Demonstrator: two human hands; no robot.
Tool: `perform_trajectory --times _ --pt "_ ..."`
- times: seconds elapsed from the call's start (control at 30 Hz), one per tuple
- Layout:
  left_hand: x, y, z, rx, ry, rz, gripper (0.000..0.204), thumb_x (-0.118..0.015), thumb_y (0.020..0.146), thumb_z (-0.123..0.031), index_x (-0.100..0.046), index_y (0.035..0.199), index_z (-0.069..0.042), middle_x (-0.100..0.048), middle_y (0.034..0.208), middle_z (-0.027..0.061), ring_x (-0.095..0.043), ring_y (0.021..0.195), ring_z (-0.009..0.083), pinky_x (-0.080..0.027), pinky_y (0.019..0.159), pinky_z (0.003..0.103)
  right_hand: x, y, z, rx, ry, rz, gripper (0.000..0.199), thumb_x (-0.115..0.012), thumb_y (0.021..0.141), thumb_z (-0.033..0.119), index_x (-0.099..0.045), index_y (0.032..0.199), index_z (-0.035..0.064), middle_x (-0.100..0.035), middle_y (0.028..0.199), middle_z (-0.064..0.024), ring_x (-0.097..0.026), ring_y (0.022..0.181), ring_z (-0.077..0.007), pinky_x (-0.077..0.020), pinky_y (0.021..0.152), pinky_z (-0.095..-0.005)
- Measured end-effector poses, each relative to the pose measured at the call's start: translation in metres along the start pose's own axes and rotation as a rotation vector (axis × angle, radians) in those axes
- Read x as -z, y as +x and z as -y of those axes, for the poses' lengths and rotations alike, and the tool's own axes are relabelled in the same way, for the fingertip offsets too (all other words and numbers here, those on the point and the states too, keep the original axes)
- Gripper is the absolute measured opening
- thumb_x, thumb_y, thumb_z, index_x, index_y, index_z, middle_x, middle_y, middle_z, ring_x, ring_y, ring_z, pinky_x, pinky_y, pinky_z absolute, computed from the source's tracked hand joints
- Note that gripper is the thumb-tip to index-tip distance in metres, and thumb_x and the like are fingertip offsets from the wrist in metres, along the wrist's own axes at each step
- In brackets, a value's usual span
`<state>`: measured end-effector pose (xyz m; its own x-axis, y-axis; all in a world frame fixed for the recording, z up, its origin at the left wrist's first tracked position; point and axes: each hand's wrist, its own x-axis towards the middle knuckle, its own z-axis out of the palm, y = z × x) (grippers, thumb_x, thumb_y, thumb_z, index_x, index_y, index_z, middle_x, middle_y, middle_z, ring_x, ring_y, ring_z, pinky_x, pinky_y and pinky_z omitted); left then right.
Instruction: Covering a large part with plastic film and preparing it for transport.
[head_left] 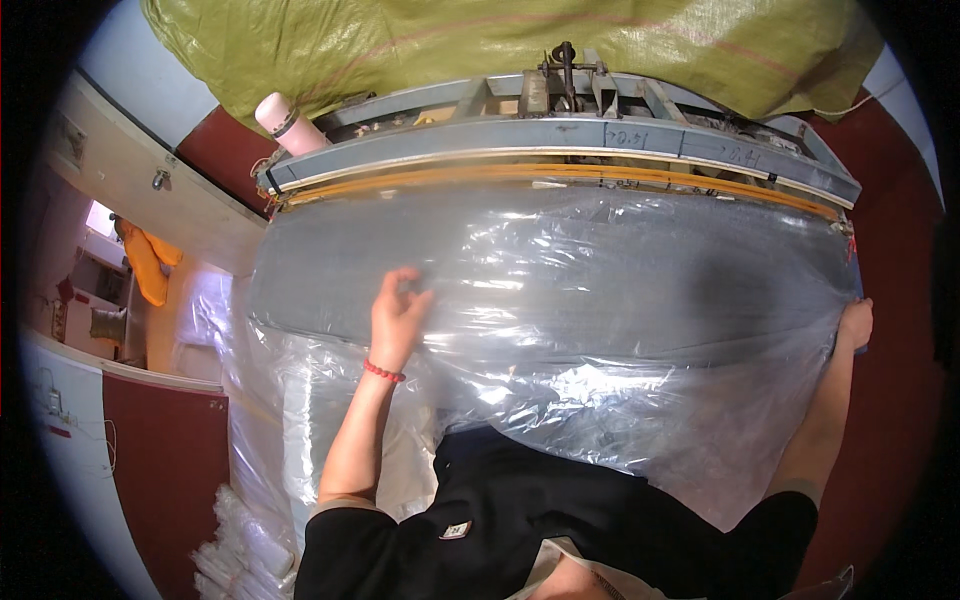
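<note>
A sheet of clear plastic film (pixel 590 385) lies over the grey worktop of a long bench and hangs down its near side. My right hand (pixel 857 322) is closed on the film at the worktop's right end, where the film draws into folds. My left hand (pixel 398 312), with a red bead bracelet (pixel 384 373) at the wrist, is raised over the left part of the worktop. Its fingers are loosely bent, with a gap between finger and thumb. The film's shiny folds begin just beside it; whether it touches them is unclear.
Along the worktop's far side runs a grey metal frame (pixel 480 133) with orange strips (pixel 560 172) and a clamp-like fitting (pixel 567 80). A pink bottle (pixel 290 124) leans at its left end. Yellow-green sheeting (pixel 500 35) hangs behind. Bundled plastic (pixel 240 545) lies lower left.
</note>
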<state>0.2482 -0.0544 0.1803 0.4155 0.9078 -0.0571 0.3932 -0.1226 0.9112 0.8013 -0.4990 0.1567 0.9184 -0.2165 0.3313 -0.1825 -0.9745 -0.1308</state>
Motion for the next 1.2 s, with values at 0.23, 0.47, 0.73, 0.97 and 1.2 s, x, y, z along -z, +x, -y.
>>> perform_trajectory --times 0.23,0.47,0.73,0.97,1.2 --pt "0.024 -0.039 -0.037 -0.275 -0.63 0.454 0.01 -0.054 0.079 -0.004 -0.057 0.089 -0.004 -0.057 0.067 0.0029 -0.041 0.046 0.0025 -0.03 0.039 0.017 -0.006 0.002 -0.004 0.001 0.0 -0.023 0.028 -0.042 0.084 0.028 -0.05 0.1 0.0058 -0.058 0.094 -0.0185 -0.056 0.089 -0.0365 -0.0446 0.071 -0.0458" --pt "0.021 -0.058 0.005 0.178 0.039 0.317 0.015 -0.051 0.084 -0.009 -0.061 0.094 -0.004 -0.051 0.066 -0.0042 -0.036 0.045 0.001 -0.028 0.04 0.015 -0.008 0.004 -0.004 0.032 -0.006 -0.02 0.029 -0.041 0.084 0.028 -0.051 0.099 0.0056 -0.058 0.095 -0.0183 -0.056 0.089 -0.0361 -0.0446 0.071 -0.0452" --pt "0.022 -0.066 0.018 -0.005 0.234 0.344 0.015 -0.056 0.078 -0.01 -0.062 0.09 -0.004 -0.06 0.071 0.0045 -0.053 0.055 0.0124 -0.043 0.051 0.029 -0.005 0.001 0.0 0.007 0.022 -0.01 0.029 -0.041 0.085 0.028 -0.051 0.102 0.0061 -0.058 0.096 -0.0178 -0.056 0.089 -0.036 -0.0447 0.071 -0.0452" --pt "-0.008 0.005 -0.05 -0.825 0.526 -0.016 0.011 -0.059 0.074 -0.008 -0.059 0.083 0.0 -0.059 0.085 0.0133 -0.054 0.08 0.0288 -0.043 0.07 0.034 -0.006 0.003 -0.006 -0.014 0.038 -0.01 0.031 -0.042 0.084 0.032 -0.051 0.101 0.007 -0.058 0.097 -0.018 -0.055 0.091 -0.0355 -0.0443 0.072 -0.0458" --pt "-0.066 0.089 -0.025 -0.561 0.709 -0.199 0.023 -0.066 0.069 -0.026 -0.06 0.069 -0.004 -0.058 0.07 0.01 -0.053 0.071 0.0273 -0.043 0.063 0.036 -0.057 0.059 -0.064 -0.022 0.554 -0.047 0.033 -0.054 0.08 0.034 -0.058 0.093 0.0035 -0.061 0.089 -0.0123 -0.057 0.082 -0.0254 -0.0442 0.072 -0.0353"
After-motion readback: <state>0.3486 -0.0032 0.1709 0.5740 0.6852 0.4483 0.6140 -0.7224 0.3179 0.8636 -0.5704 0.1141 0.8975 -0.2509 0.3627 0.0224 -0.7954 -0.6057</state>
